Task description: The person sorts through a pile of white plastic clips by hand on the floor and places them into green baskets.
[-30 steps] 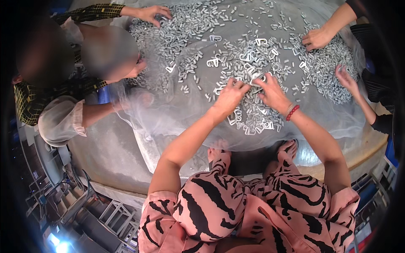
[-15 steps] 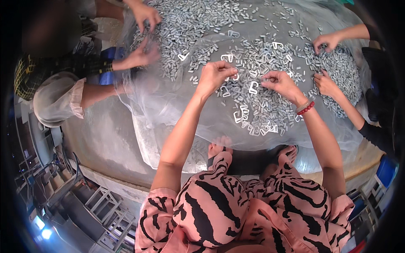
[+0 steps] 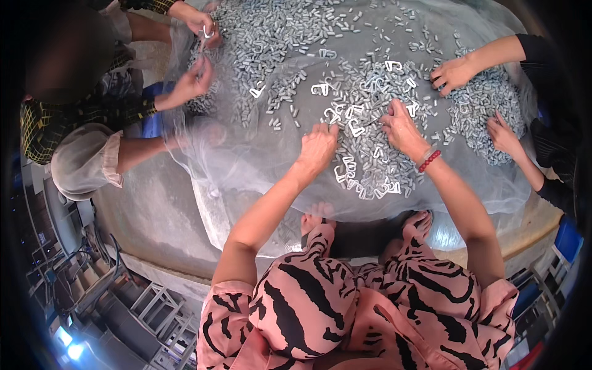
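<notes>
Small grey cylindrical pieces (image 3: 373,151) lie in a loose heap before me on thin translucent netting. White hook-shaped clips (image 3: 356,128) are scattered on top, several of them bunched at the near edge. At the heap's left side, my left hand (image 3: 318,149) is closed, fingertips down beside a white clip (image 3: 333,115). Whatever those fingers pinch is hidden. My right hand (image 3: 405,132), with a red bead bracelet at the wrist, reaches into the heap's right part. Its fingers are bent together among the grey pieces, close to a white clip (image 3: 412,109); their contents cannot be made out.
At the left, another person's hand (image 3: 203,28) holds a white clip; their other hand (image 3: 190,85) is below it. On the right, a black-sleeved person's hands (image 3: 455,73) work in a side heap (image 3: 487,117). A larger grey heap (image 3: 271,31) spreads at the far side.
My left hand has come down nearer to me at the heap's left edge. My right hand has dipped slightly left into the pieces. The left co-worker's hands have drawn back, a white clip now showing.
</notes>
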`<state>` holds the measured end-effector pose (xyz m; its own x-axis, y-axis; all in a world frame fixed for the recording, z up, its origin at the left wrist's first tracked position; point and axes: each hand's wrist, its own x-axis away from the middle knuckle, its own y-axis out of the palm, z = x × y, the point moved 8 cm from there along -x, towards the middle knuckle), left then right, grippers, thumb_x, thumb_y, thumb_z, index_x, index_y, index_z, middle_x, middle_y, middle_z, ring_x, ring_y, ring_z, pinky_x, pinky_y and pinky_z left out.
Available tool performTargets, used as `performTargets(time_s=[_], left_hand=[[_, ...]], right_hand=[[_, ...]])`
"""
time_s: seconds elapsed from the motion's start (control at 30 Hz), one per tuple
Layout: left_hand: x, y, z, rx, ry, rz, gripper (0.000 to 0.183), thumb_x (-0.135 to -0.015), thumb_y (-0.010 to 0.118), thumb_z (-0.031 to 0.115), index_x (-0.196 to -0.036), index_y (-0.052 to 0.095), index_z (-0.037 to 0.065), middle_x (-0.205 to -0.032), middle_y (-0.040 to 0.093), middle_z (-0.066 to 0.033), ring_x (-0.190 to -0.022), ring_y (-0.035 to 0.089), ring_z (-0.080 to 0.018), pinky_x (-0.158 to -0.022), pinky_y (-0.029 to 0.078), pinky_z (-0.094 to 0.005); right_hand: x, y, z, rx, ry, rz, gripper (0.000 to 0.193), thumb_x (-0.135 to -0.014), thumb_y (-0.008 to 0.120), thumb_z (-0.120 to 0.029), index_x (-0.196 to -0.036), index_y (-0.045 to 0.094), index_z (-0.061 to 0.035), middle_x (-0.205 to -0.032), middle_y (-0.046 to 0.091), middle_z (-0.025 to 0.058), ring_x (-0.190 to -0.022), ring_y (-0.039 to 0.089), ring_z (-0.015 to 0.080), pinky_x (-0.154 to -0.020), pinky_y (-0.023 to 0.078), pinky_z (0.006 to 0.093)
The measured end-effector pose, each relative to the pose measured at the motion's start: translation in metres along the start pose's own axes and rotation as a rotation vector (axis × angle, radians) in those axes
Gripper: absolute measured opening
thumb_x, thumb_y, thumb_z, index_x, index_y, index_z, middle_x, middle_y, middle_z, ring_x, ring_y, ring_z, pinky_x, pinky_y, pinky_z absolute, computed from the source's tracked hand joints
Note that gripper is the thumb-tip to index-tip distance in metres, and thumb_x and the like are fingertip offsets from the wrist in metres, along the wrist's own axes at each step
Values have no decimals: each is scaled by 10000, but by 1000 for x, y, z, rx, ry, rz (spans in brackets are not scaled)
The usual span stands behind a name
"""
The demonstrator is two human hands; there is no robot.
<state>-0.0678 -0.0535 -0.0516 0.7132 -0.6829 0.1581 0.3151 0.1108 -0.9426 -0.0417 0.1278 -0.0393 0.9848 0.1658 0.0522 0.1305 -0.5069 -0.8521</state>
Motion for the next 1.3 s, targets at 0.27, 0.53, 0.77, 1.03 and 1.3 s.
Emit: performTargets(time_s=[0.27, 0.53, 0.77, 1.03, 1.3], left_hand=[[-20, -27, -23, 823, -342, -246, 261, -840, 631, 282, -821, 643, 22, -752, 571, -39, -655, 556, -175, -587, 483, -324], [-13, -46, 15, 2405, -158, -273, 251, -805, 512, 127, -1006, 545, -20, -1104, 476, -205, -810, 550, -265, -409, 500, -215], [-30, -28, 9, 1397, -103, -216, 296, -786, 640, 78, -1069, 586, 11, -980, 595, -154, -730, 596, -236, -561, 528, -295], [-40, -40, 3, 559, 10, 102, 165, -824, 634, 163, -885, 616, 11, -997, 597, -129, -720, 616, -268, -628, 509, -348], [-35, -62, 17, 2238, -83, -60, 80, -791, 473, 54, -855, 494, 11, -936, 529, -151, -684, 558, -177, -446, 497, -270]], right_hand=[[10, 2, 24, -877, 656, -361, 384, -898, 567, -231, -1189, 564, 20, -887, 593, 56, -734, 548, 119, -630, 480, 242], [0, -34, 11, -156, 229, 101, 424, -842, 592, -152, -1247, 513, -52, -989, 543, 129, -902, 550, 279, -818, 459, 347], [-23, -5, 24, -431, 310, 22, 357, -736, 687, -57, -1073, 599, 18, -899, 591, 146, -805, 593, 227, -733, 481, 328], [2, -26, 38, -927, 703, -85, 139, -776, 688, -80, -899, 634, -46, -826, 611, 11, -742, 563, 86, -629, 491, 254], [-12, -50, 14, -1134, 629, -71, 179, -822, 635, -88, -979, 602, -7, -808, 592, 13, -658, 563, 100, -616, 510, 273]])
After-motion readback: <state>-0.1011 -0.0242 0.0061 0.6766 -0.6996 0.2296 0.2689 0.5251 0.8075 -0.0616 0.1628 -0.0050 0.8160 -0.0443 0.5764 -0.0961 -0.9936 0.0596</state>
